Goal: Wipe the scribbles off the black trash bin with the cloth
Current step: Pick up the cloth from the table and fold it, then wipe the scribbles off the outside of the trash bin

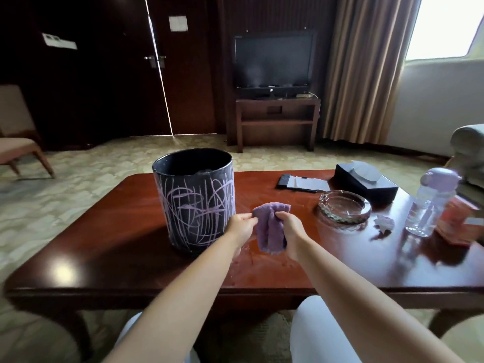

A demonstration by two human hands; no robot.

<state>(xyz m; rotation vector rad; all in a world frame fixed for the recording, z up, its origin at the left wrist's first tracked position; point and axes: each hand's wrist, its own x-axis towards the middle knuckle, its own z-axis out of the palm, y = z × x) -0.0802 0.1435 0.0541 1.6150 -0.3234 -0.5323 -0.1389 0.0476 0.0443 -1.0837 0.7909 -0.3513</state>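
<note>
A black round trash bin [195, 200] stands upright on the red-brown table [104, 252], its side covered in pale purple scribbles. Just right of the bin, a purple cloth [269, 229] hangs bunched above the table. My left hand [239, 229] pinches the cloth's left edge, close to the bin's lower right side. My right hand [292, 234] grips the cloth's right side with curled fingers. Some wet drops show on the table below the cloth.
A glass ashtray [344, 206] sits right of the cloth. Farther right are a black tissue box [366, 182], a clear bottle with a purple cap [429, 203] and a red box [461, 224]. A remote and paper [301, 183] lie at the back.
</note>
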